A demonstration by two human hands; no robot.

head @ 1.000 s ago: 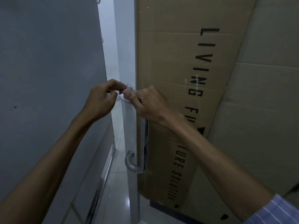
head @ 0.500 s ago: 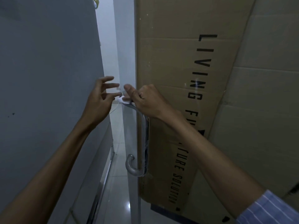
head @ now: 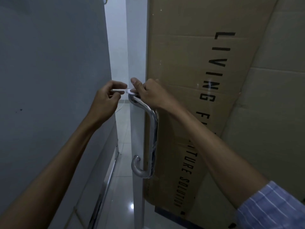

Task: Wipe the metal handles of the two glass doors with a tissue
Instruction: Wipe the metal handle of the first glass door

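Both arms reached forward and up, bare forearms converging at head height. The left hand (head: 105,98) sat knuckles out, fingers curled in, fingertips pinched against the thumb and pointing right. The right hand (head: 149,93) came in from the right, back of the hand up, fingers curled downward, thumb raised. The two sets of fingertips nearly met. A striped sleeve (head: 270,207) covered the right upper arm.

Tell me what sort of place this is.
Probably an office or shop doorway in use for storage. A glass door with a long polished metal handle stands ajar over a glossy tiled floor, and a big flat cardboard box printed "LIVING" leans behind the glass.
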